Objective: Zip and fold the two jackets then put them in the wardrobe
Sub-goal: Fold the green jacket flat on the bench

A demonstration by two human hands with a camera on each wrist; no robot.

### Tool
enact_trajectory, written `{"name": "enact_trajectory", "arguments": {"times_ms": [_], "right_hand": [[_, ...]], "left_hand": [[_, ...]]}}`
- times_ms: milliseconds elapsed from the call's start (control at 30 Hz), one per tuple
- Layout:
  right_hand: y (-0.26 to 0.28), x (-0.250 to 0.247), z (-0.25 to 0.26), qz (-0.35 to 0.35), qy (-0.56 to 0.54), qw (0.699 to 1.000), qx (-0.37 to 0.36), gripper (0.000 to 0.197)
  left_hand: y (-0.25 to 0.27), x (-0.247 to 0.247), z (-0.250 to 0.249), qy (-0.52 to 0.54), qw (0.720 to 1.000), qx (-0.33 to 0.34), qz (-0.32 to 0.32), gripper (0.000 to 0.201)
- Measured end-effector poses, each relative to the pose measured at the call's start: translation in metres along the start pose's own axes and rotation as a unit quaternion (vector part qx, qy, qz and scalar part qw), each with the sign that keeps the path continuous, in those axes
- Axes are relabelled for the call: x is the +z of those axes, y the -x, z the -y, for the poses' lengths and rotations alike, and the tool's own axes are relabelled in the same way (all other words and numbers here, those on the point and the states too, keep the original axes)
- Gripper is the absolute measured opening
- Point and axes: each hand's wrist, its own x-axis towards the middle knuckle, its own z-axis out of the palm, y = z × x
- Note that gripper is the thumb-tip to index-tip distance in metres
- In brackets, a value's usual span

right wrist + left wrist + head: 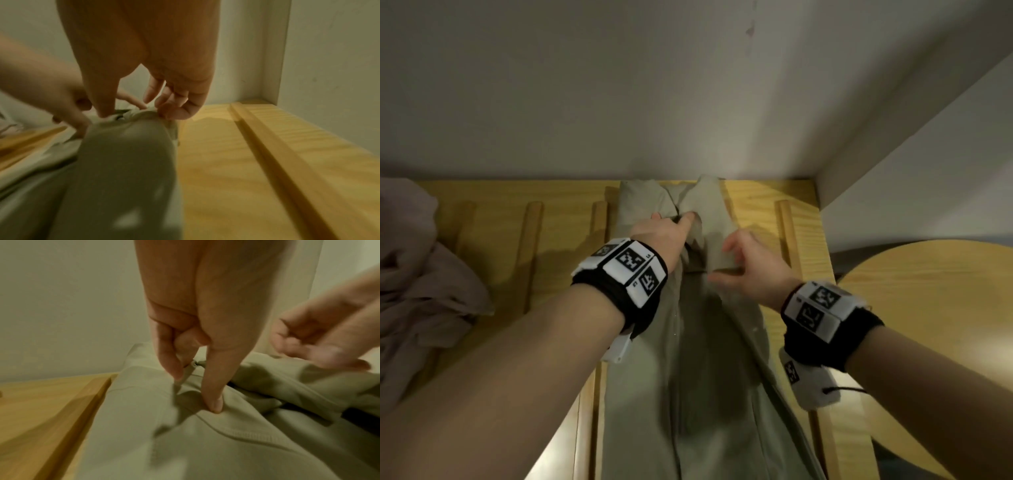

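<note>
Slatted wooden bed base (753, 205) butts the wall at far and right edges; bare slats open to the left. Two jackets: green jacket (709, 359) lies long axis near-to-far, collar far; pink jacket (421, 284) bunched at left. Left hand (667, 233) pinches the zipper pull (190, 371) near the collar. Right hand (750, 270), fingers loosely curled, touches the fabric beside it.

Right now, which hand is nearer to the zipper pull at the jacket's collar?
Left. The left hand pinches the zipper pull of the green jacket, with its index finger pressed on the fabric. The right hand is off to the right, at the folded sleeve.
</note>
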Motion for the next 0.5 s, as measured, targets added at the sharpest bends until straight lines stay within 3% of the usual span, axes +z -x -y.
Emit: {"name": "enact_trajectory", "arguments": {"times_ms": [233, 433, 500], "right_hand": [[0.065, 0.026, -0.024, 0.097, 0.054, 0.994, 0.009, 0.055], [0.098, 0.050, -0.042, 0.092, 0.060, 0.994, 0.012, 0.018], [0.101, 0.054, -0.043, 0.085, 0.047, 0.995, 0.007, 0.014]], "left_hand": [[-0.006, 0.005, -0.001, -0.012, 0.999, 0.008, -0.035, 0.055], [-0.005, 0.018, -0.006, 0.033, 0.998, -0.052, 0.003, 0.068], [-0.003, 0.024, -0.006, 0.054, 0.996, -0.064, -0.008, 0.073]]}}
